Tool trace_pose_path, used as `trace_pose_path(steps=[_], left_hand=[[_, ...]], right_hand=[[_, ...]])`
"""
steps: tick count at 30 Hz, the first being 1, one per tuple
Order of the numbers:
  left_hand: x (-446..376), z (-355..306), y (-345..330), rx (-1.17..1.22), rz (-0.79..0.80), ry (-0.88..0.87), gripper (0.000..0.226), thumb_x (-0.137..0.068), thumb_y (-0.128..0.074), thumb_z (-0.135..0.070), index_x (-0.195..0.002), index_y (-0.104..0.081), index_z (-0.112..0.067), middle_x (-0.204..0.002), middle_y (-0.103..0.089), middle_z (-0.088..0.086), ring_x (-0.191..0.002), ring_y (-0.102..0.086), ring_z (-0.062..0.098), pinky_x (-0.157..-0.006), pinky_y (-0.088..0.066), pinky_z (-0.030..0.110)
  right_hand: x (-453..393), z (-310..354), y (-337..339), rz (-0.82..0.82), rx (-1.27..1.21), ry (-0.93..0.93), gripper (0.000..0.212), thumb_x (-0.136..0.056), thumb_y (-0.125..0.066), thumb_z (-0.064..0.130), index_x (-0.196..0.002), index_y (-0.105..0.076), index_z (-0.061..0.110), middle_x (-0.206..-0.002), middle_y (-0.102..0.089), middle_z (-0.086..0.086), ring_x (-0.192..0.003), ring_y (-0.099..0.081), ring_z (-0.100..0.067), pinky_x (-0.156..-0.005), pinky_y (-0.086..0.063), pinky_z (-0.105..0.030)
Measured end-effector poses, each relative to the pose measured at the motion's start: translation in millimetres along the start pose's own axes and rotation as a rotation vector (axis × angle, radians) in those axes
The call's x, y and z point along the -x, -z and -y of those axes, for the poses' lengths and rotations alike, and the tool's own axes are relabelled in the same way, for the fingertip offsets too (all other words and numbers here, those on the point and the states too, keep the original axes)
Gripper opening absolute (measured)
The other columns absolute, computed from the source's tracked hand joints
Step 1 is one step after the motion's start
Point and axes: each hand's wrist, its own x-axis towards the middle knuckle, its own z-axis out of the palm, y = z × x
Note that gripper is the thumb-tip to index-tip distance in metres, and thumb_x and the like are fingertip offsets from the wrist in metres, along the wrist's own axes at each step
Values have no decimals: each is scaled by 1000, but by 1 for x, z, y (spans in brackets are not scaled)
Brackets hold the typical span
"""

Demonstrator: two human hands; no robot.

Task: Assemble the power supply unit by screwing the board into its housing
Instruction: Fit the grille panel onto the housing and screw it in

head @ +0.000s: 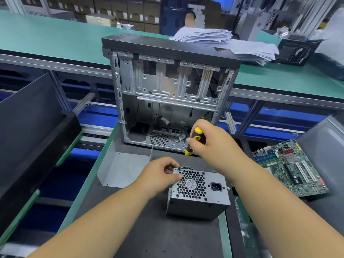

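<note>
A grey metal power supply unit [200, 200] stands on the dark mat, its honeycomb fan grille and power socket facing up. My right hand [210, 140] grips a yellow and black screwdriver [193, 140], whose thin shaft slants down to a screw at the grille's top-left corner. My left hand [160, 175] holds that corner of the unit, thumb on the grille and fingers curled over the edge.
An open, empty computer case [167, 90] stands upright just behind the unit. A bent grey metal cover [121, 168] lies to the left. A green motherboard [290, 166] rests at the right. Stacked papers [223, 41] sit on the far green bench.
</note>
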Motion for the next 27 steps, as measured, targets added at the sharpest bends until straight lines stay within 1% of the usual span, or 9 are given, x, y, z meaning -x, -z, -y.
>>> trace_pose_path(steps=[5,7,9,12,17,20,23,25,27], left_hand=[[-2,-2,-1,15,-4,20,21,-77,-82,-18,-86,-66,-28,-77,-57,-6,-53,-49,-8,-53,-43,6],[-3,-2,-1,7,-1,23,20,-77,-81,-18,-87,-66,-27,-79,-58,-5,-52,-50,-8,-53,-42,5],[-3,-2,-1,-5,1,29,20,-78,-81,-20,-89,-66,-28,-81,-59,-4,-55,-52,-6,-54,-42,5],[-4,-2,-1,-50,-6,35,20,-79,-79,-24,-91,-65,-31,-86,-61,-5,-63,-55,-1,-55,-43,4],[-3,-1,-3,-75,-24,40,20,-79,-78,-29,-94,-65,-33,-87,-60,-10,-67,-55,-2,-54,-39,2],[-3,-1,-4,-35,-30,47,20,-79,-78,-27,-92,-64,-33,-88,-61,-7,-69,-56,1,-53,-40,2],[-3,0,-5,-14,-36,44,20,-79,-79,-25,-88,-63,-34,-87,-61,-5,-67,-56,2,-53,-41,4],[-3,1,-5,8,-38,44,21,-79,-79,-24,-85,-62,-34,-84,-60,-5,-64,-55,1,-53,-42,5],[-2,3,-6,35,-39,47,20,-79,-79,-23,-85,-63,-34,-80,-58,-6,-63,-53,2,-53,-42,6]], right_hand=[[-10,6,12,205,57,39,8,-92,-60,29,-93,-52,30,-87,-66,6,-80,-62,-17,-71,-54,-39],[-15,11,19,250,132,46,8,-89,-63,29,-91,-55,30,-86,-65,9,-77,-61,-13,-69,-54,-35],[-22,17,24,258,257,43,14,-86,-68,34,-88,-57,26,-82,-62,7,-73,-58,-13,-64,-50,-32],[-32,25,24,240,501,41,36,-84,-68,48,-75,-50,19,-70,-52,2,-62,-47,-16,-50,-34,-30],[-34,29,10,139,692,-3,50,-93,-45,59,-64,-41,19,-61,-45,3,-55,-41,-15,-48,-26,-26],[-31,28,8,143,536,49,34,-95,-45,49,-77,-49,21,-71,-50,4,-68,-50,-20,-52,-35,-29],[-30,31,10,205,313,152,14,-94,-52,36,-99,-54,23,-89,-57,4,-83,-54,-20,-67,-45,-35],[-30,33,8,203,356,192,21,-95,-54,43,-105,-52,25,-82,-55,7,-80,-52,-18,-63,-40,-34],[-30,33,5,154,520,198,29,-96,-47,54,-98,-52,25,-70,-51,8,-72,-51,-18,-57,-36,-32]])
